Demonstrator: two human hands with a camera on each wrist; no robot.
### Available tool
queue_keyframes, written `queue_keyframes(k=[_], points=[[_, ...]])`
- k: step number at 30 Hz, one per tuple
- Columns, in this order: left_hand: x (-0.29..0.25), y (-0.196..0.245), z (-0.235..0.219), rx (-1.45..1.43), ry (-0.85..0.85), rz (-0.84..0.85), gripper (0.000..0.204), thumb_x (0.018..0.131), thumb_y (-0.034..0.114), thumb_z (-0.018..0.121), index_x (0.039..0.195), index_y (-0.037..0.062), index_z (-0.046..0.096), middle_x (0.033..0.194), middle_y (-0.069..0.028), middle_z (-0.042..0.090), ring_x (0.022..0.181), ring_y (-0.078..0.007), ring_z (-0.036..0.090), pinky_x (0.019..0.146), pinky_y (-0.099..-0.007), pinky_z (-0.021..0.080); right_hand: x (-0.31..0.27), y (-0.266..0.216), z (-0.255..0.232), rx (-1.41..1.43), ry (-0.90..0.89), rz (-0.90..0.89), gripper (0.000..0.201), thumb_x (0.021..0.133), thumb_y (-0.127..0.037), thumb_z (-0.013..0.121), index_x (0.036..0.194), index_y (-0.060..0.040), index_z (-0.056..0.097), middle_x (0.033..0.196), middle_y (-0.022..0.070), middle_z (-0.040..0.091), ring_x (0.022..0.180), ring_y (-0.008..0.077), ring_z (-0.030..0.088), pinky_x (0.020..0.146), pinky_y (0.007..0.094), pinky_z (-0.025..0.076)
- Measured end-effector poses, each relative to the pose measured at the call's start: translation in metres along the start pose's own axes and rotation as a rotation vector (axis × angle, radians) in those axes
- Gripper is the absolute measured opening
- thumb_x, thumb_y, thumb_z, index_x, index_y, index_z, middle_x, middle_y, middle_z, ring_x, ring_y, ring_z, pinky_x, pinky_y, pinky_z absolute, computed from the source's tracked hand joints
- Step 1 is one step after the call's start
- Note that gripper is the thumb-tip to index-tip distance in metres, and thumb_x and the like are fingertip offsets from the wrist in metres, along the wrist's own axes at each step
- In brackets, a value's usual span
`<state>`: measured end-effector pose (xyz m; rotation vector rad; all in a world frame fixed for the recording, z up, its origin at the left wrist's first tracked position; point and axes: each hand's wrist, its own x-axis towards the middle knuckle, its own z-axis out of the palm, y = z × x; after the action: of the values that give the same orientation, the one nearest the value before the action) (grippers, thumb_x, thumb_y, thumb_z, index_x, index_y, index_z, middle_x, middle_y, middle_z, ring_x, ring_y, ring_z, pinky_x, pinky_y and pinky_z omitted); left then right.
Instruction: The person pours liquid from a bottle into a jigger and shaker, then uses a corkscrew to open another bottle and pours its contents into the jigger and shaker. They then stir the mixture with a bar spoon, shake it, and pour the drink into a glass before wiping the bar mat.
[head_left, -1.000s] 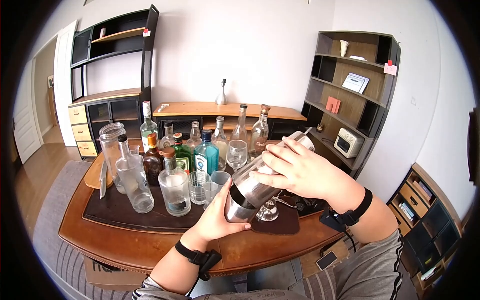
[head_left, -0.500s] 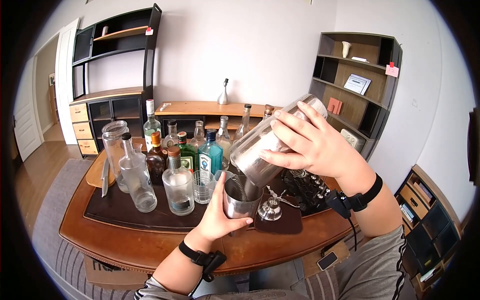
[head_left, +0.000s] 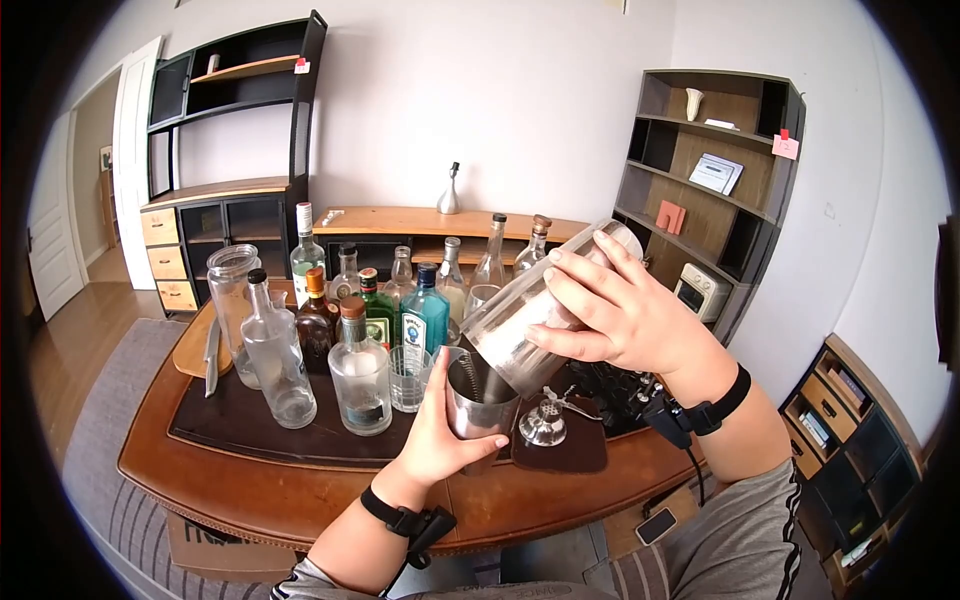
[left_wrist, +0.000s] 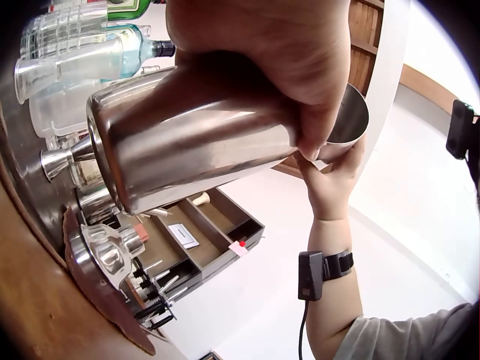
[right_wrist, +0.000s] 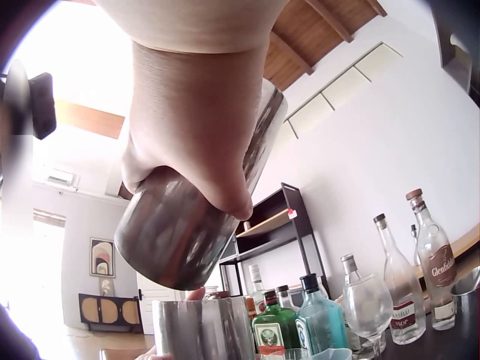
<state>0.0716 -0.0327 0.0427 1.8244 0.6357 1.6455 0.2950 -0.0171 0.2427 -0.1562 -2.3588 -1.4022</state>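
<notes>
My left hand (head_left: 435, 430) holds a metal shaker tin (head_left: 482, 414) nearly upright at its side, thumb across the near face. A coiled spring shows inside this tin's mouth. Above it my right hand (head_left: 620, 312) grips a second, larger-looking shaker tin (head_left: 515, 345), tilted with its lower end over that mouth. In the right wrist view this second tin (right_wrist: 172, 232) hangs close above the rim of the left-hand tin (right_wrist: 202, 330). The left wrist view shows the left-hand tin (left_wrist: 187, 150) from below, its far side hidden.
A silver perforated strainer top (head_left: 543, 425) rests on a dark mat right of the tins. Several bottles, among them a blue one (head_left: 425, 318) and a clear one (head_left: 360, 385), crowd the left. Tumblers (head_left: 410, 378) stand close by. A knife (head_left: 212, 358) lies at far left.
The two tins overlapped at a tilt a second ago. The right-hand tin then rose away rightward as the left-hand one turned upright; since then the upper tin has lowered slightly.
</notes>
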Motion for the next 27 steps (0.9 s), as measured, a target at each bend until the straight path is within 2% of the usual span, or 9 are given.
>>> queue_keyframes(k=[3, 9, 12, 15, 20, 21, 22, 24, 27], points=[[0.000, 0.000, 0.000, -0.049, 0.007, -0.023, 0.126, 0.064, 0.008, 0.088, 0.151, -0.0040, -0.003, 0.145, -0.0234, 0.038, 0.136, -0.0290, 0.038, 0.112, -0.0391, 0.031, -0.002, -0.001, 0.006, -0.011, 0.002, 0.008, 0.038, 0.088, -0.024, 0.057, 0.124, -0.0358, 0.056, 0.118, 0.0078, 0.058, 0.116, 0.0267, 0.058, 0.102, 0.0559, 0.044], [-0.001, 0.000, -0.001, 0.093, 0.032, 0.016, 0.125, 0.064, 0.009, 0.088, 0.151, -0.0049, -0.001, 0.144, -0.0240, 0.038, 0.135, -0.0296, 0.040, 0.112, -0.0392, 0.031, -0.012, -0.001, 0.021, 0.276, 0.063, 0.184, 0.079, 0.067, -0.013, 0.081, 0.137, -0.0238, 0.047, 0.130, 0.0141, 0.049, 0.121, 0.0314, 0.054, 0.102, 0.0509, 0.045], [0.000, 0.004, 0.000, 0.096, 0.088, -0.020, 0.124, 0.064, 0.010, 0.088, 0.150, -0.0055, 0.000, 0.142, -0.0245, 0.039, 0.133, -0.0295, 0.042, 0.111, -0.0389, 0.032, -0.018, -0.016, 0.040, 0.793, 0.216, 0.757, 0.099, 0.061, -0.006, 0.086, 0.145, -0.0115, 0.035, 0.134, 0.0184, 0.044, 0.121, 0.0301, 0.053, 0.100, 0.0440, 0.047], [-0.001, 0.000, -0.003, 0.076, 0.135, -0.045, 0.122, 0.065, 0.012, 0.088, 0.150, -0.0071, 0.002, 0.142, -0.0233, 0.038, 0.131, -0.0290, 0.042, 0.111, -0.0386, 0.033, -0.026, -0.022, 0.080, 1.539, 0.389, 1.228, 0.092, 0.076, -0.002, 0.078, 0.148, -0.0034, 0.022, 0.127, 0.0115, 0.052, 0.115, 0.0179, 0.054, 0.091, 0.0342, 0.051], [0.001, 0.000, -0.005, 0.117, 0.208, -0.012, 0.121, 0.065, 0.013, 0.088, 0.149, -0.0079, 0.003, 0.141, -0.0239, 0.037, 0.132, -0.0286, 0.041, 0.111, -0.0388, 0.032, -0.050, -0.035, 0.144, 1.626, 0.376, 1.533, 0.090, 0.078, -0.006, 0.076, 0.150, -0.0112, 0.022, 0.112, 0.0030, 0.056, 0.089, 0.0099, 0.053, 0.057, 0.0208, 0.039], [0.002, 0.004, -0.005, 0.096, 0.201, -0.035, 0.121, 0.065, 0.013, 0.088, 0.149, -0.0083, 0.003, 0.141, -0.0242, 0.036, 0.132, -0.0287, 0.041, 0.111, -0.0387, 0.032, -0.057, -0.038, 0.156, 1.601, 0.338, 1.548, 0.091, 0.078, -0.006, 0.076, 0.150, -0.0125, 0.022, 0.118, 0.0052, 0.056, 0.099, 0.0135, 0.055, 0.071, 0.0254, 0.047], [0.002, 0.010, -0.004, 0.075, 0.195, -0.059, 0.121, 0.065, 0.013, 0.088, 0.149, -0.0087, 0.003, 0.141, -0.0246, 0.036, 0.132, -0.0288, 0.040, 0.111, -0.0385, 0.032, -0.067, -0.042, 0.179, 1.564, 0.406, 1.474, 0.089, 0.078, -0.006, 0.075, 0.150, -0.0100, 0.023, 0.125, 0.0087, 0.055, 0.113, 0.0188, 0.054, 0.093, 0.0332, 0.046], [0.003, 0.011, -0.004, 0.090, 0.178, -0.075, 0.122, 0.065, 0.014, 0.089, 0.149, -0.0096, 0.004, 0.141, -0.0251, 0.036, 0.132, -0.0292, 0.040, 0.111, -0.0383, 0.032, -0.077, -0.042, 0.195, 1.600, 0.281, 1.495, 0.087, 0.078, -0.006, 0.075, 0.149, -0.0065, 0.025, 0.131, 0.0115, 0.053, 0.124, 0.0226, 0.049, 0.107, 0.0374, 0.036], [0.000, 0.001, -0.004, 0.160, 0.164, -0.050, 0.121, 0.063, 0.017, 0.090, 0.147, -0.0117, 0.007, 0.140, -0.0261, 0.037, 0.132, -0.0308, 0.041, 0.110, -0.0382, 0.034, -0.093, -0.045, 0.224, 1.489, 0.208, 1.553, 0.083, 0.077, -0.008, 0.076, 0.146, -0.0018, 0.029, 0.129, 0.0128, 0.054, 0.120, 0.0226, 0.052, 0.104, 0.0364, 0.040]])
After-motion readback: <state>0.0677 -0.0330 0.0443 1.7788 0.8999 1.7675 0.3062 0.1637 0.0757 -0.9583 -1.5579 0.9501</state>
